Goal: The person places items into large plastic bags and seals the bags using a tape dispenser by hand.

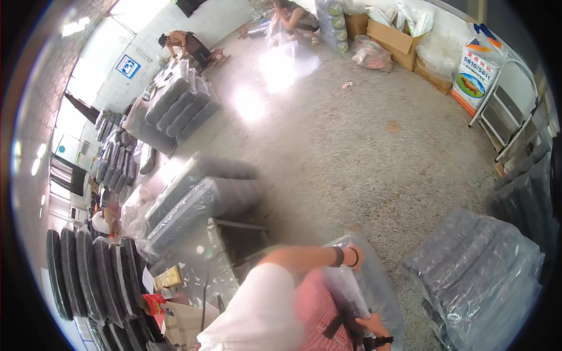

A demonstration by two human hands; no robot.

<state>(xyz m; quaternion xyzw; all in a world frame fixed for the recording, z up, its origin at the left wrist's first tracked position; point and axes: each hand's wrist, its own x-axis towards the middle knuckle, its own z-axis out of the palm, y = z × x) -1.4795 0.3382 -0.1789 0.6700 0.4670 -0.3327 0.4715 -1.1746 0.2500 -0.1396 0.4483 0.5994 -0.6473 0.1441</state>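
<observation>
Plastic-wrapped bundle (381, 286) directly in front, hands apart, one toward each end.
Long axis runs roughly top to bottom in view, lower end tilted right; left hand (355, 257) by the upper end, right hand (371, 324) farther down, about equally near, both seemingly against the plastic, can't tell if clamped. Worktop (196, 266) edge to the left; room for moving: floor (351, 169) ahead, plus a strip before the wrapped stack (474, 263) at right.
</observation>
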